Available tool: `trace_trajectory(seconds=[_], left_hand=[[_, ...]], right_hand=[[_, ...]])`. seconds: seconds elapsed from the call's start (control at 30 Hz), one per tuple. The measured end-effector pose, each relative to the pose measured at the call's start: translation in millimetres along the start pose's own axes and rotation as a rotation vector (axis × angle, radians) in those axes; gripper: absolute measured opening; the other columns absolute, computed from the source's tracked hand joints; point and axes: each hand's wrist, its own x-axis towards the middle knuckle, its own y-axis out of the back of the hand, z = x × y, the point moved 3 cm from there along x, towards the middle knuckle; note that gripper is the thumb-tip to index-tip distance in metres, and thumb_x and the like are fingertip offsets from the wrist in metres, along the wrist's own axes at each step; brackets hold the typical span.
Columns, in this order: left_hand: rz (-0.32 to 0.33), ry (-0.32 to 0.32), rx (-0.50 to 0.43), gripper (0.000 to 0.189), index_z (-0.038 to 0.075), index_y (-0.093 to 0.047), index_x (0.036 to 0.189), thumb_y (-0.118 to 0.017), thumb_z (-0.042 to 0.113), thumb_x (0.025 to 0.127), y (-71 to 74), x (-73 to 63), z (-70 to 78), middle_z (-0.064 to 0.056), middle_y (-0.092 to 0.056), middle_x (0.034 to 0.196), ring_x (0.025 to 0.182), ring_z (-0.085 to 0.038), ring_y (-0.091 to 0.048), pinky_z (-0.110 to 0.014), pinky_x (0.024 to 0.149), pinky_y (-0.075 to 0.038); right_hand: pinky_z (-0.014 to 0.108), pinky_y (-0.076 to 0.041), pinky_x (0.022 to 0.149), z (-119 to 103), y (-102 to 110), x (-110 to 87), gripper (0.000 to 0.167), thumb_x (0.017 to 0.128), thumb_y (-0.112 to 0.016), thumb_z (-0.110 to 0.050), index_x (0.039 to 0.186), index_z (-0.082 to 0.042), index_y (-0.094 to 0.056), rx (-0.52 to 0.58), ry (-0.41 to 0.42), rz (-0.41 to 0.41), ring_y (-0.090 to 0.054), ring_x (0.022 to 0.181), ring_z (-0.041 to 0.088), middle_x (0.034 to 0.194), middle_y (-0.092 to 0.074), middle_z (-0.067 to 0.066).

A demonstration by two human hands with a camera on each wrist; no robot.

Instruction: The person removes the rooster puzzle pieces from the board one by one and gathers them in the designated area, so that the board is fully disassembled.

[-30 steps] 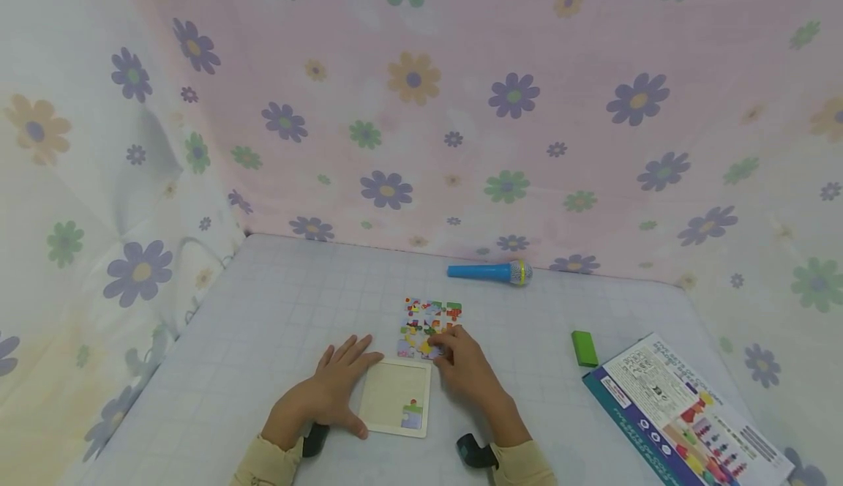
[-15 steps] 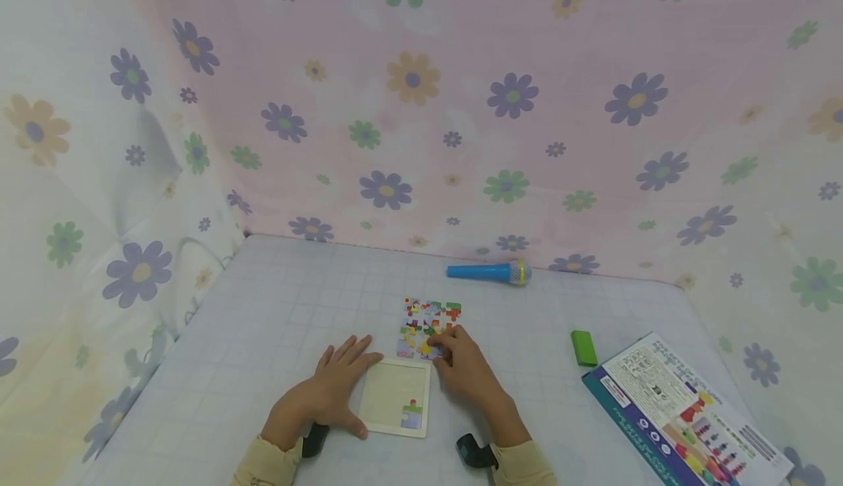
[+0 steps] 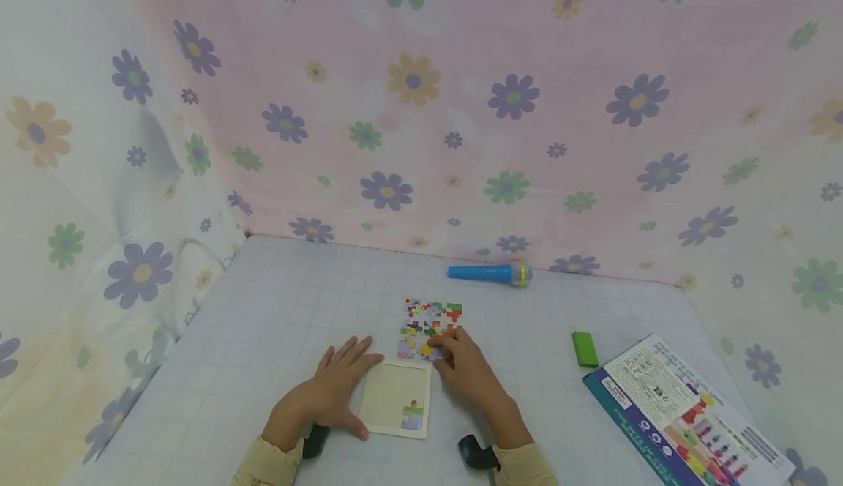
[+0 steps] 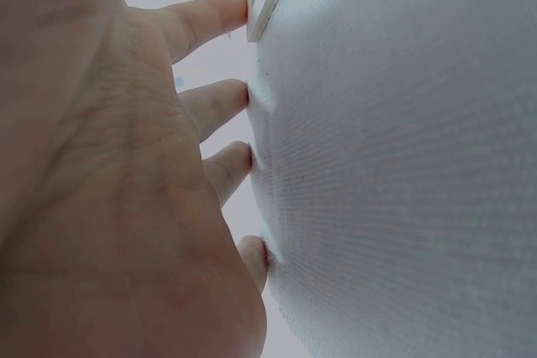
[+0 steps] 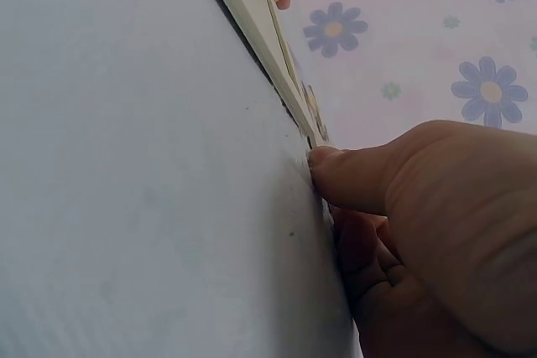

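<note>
A pale wooden puzzle tray point(image 3: 382, 398) lies near the front of the table, with one green-and-lilac puzzle piece point(image 3: 413, 417) in its near right corner. My left hand point(image 3: 329, 391) spreads its fingers beside the tray; the index fingertip and thumb touch its left side. In the left wrist view, the other fingertips point(image 4: 220, 105) rest on the cloth. Just beyond the tray, colourful puzzle pieces point(image 3: 413, 323) lie in rows. Over the near right of these rows, my right hand point(image 3: 469, 370) curls its thumb and index finger at a puzzle piece point(image 3: 424, 351), partly covered by the fingers.
A blue toy microphone point(image 3: 484, 273) lies toward the back of the table. To the right are a green block point(image 3: 584, 349) and a large printed box point(image 3: 685, 413). Flowered cloth point(image 3: 421, 120) hangs behind and at both sides.
</note>
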Motion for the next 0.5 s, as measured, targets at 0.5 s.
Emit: trace_trajectory(seconds=[0.5], left_hand=[[0.003,-0.008,0.004,0.116,0.016,-0.043,0.152,-0.1,0.04,0.054,1.3,-1.1,0.9,-0.016,-0.021,0.17,0.157,-0.043,-0.014,-0.072,0.122,-0.008]], right_hand=[[0.016,-0.044,0.066,5,-10,-16.8,0.029,0.092,-0.074,-0.009,0.12,-0.016,-0.07,-0.009,0.028,0.08,-0.046,0.079,0.005,0.103,-0.05,-0.003]])
